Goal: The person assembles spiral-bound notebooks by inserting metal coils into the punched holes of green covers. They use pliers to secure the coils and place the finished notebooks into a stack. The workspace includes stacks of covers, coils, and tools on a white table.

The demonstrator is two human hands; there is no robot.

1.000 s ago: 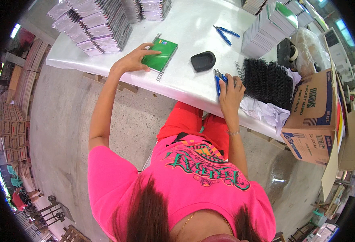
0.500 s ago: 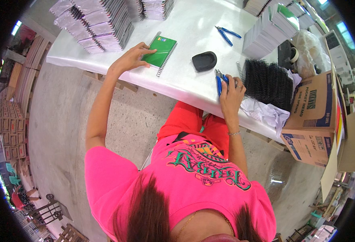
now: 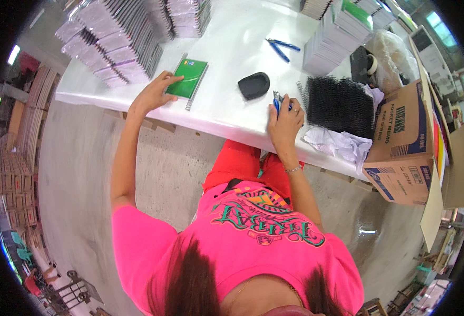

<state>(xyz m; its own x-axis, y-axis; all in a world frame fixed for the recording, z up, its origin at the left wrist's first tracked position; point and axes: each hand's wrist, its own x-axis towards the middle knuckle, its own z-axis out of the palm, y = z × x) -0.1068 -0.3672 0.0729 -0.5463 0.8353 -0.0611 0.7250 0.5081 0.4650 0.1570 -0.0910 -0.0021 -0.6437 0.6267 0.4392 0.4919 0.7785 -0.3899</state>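
A worker in a pink shirt [image 3: 150, 237] at a white bench [image 3: 226, 50] has the left hand [image 3: 154, 94] on a small green notebook [image 3: 189, 75], the right hand [image 3: 286, 122] around blue-handled pliers [image 3: 276, 103]; from where I stand, the step in hand looks like steadying the notebook, tool at the ready; the next move seems to call for a firm hold on the cover and a careful approach to the wire coil [image 3: 196, 90]; the left grip is spread, index finger on the cover, thumb at the near edge, and whether it pinches or merely presses I cannot tell; the right grip is closed about the handles, metal tips poking out ahead; the notebook lies flat near the bench's front edge, its glossy cover bearing a pale streak and a small coloured patch; the coil juts past its near corner.
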